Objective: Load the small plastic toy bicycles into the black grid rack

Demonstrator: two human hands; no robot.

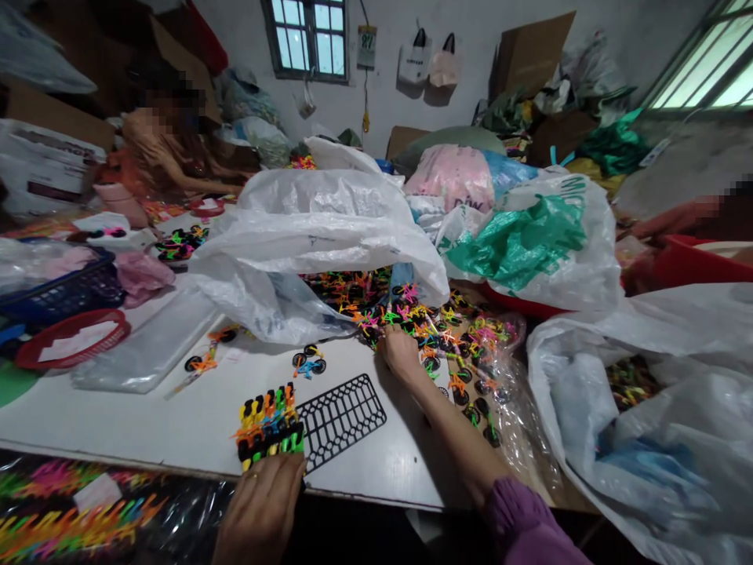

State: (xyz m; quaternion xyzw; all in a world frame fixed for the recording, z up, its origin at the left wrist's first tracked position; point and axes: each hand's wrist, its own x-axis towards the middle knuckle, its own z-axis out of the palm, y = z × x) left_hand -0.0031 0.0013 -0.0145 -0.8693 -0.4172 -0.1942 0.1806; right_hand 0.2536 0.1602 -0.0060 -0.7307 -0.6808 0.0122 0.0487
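Note:
My left hand (262, 498) is closed on the near left end of a black plastic grid rack (344, 416), at the table's front edge. Rows of small toy bicycles (267, 416) in yellow, orange, blue and green fill the rack's left part, while its right part shows bare bars. My right hand (401, 351) reaches to the edge of a pile of toy bicycles (405, 314), its fingers drawn together; whatever they pinch is hidden. One blue and yellow toy bicycle (309, 362) lies alone behind the rack.
A large white plastic bag (329, 227) opens over the pile. Clear plastic bags (147, 345) and a red basket (111, 337) lie left. Another open bag (558, 377) stands right. One person (170, 149) sits at back left; another's arm (671, 220) shows at right.

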